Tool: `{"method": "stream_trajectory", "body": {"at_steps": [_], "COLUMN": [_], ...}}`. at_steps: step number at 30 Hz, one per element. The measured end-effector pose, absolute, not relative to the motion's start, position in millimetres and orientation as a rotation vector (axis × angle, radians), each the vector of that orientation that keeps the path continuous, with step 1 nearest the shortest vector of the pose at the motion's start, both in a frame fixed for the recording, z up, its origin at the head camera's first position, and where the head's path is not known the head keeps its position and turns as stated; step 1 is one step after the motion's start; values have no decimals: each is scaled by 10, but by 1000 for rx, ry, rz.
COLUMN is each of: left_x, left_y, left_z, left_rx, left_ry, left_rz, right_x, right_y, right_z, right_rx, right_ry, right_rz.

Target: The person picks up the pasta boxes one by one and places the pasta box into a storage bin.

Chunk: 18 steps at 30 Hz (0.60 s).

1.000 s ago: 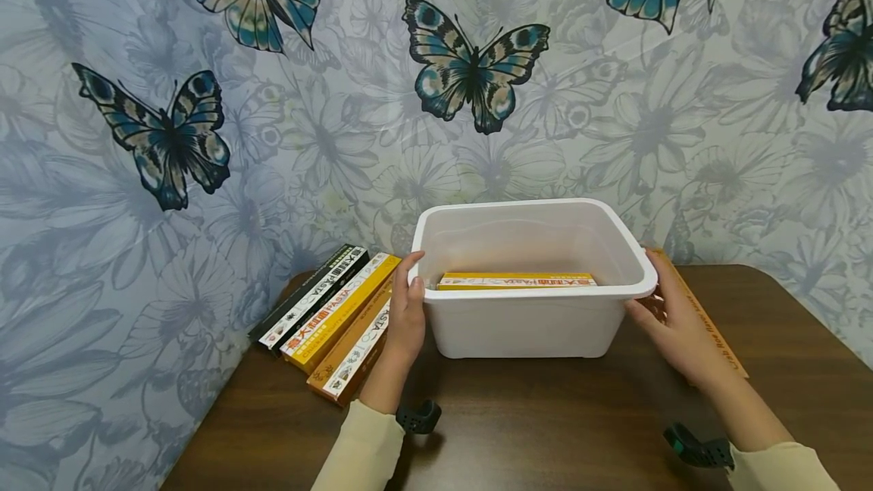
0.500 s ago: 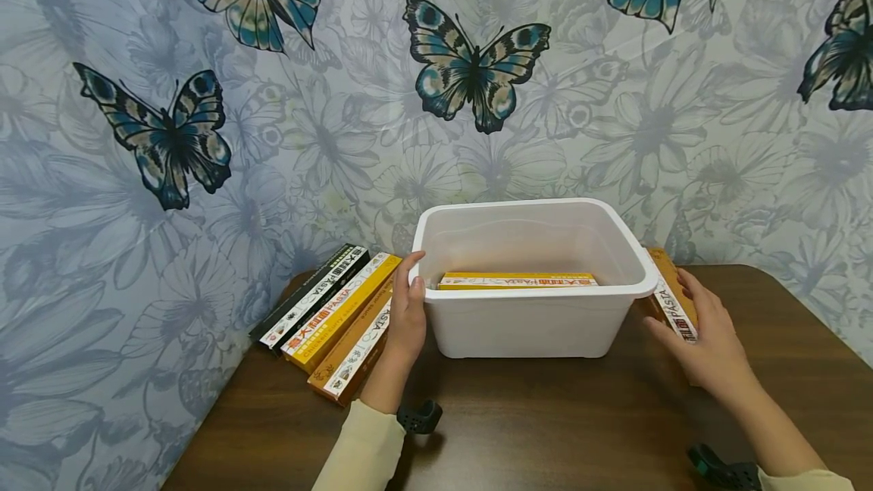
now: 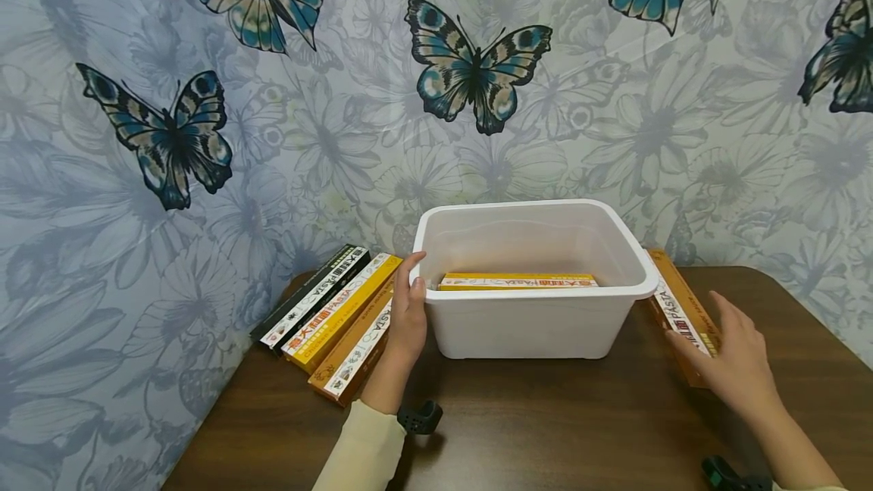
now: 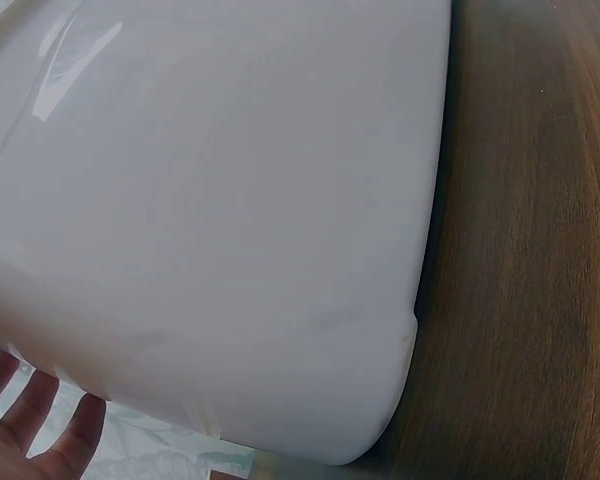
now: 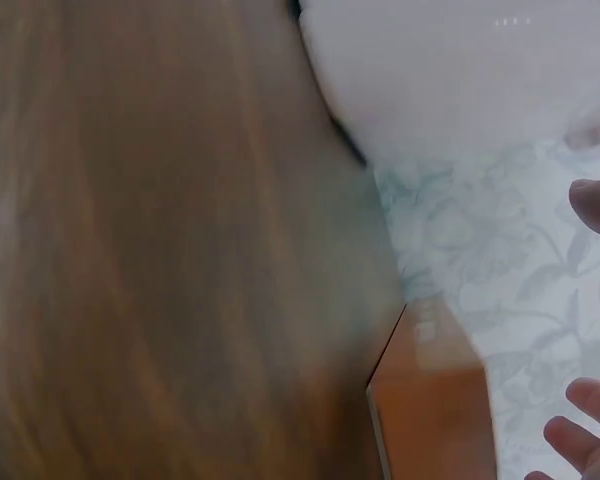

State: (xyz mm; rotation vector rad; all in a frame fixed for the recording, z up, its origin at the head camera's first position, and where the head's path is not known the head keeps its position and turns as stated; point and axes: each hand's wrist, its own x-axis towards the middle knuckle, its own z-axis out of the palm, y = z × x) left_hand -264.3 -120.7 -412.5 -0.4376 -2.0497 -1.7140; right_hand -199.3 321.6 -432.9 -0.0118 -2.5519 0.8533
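Note:
On the left rim of a white plastic storage bin [image 3: 521, 328], my left hand [image 3: 407, 317] grips with thumb and fingers; in the left wrist view its fingertips lie against the bin's wall. One yellow pasta box [image 3: 518, 281] shows inside, partly hidden by the front rim. Beside the bin's right end lies an orange-brown pasta box [image 3: 685, 295] with a white printed side. My right hand [image 3: 743, 358] is next to that box's near end, fingers spread, thumb overlapping its edge in the head view. The right wrist view shows the fingers apart from the box.
Left of the bin, a black box [image 3: 314, 298], a yellow box [image 3: 341, 311] and a brown box [image 3: 355, 351] lie side by side, partly behind my left hand. The dark wooden table [image 3: 546, 423] meets a butterfly-patterned wall covering [image 3: 327, 165] at the back.
My right hand has let go of the orange-brown box and drawn back to the right and nearer. The box has turned to show its white printed side. My left hand has stayed on the bin.

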Motion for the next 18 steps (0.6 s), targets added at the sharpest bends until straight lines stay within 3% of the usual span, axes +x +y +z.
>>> {"method": "stream_trajectory", "body": {"at_steps": [18], "left_x": [-2627], "left_y": [-1200], "left_z": [-4105], "left_rx": [-435], "left_ry": [-2045], "left_rz": [-1721], "right_x": [-2023], "right_y": [3525], "right_z": [-4562], "right_rx": [-155], "right_ry": [-2727], "right_rz": [900]}}
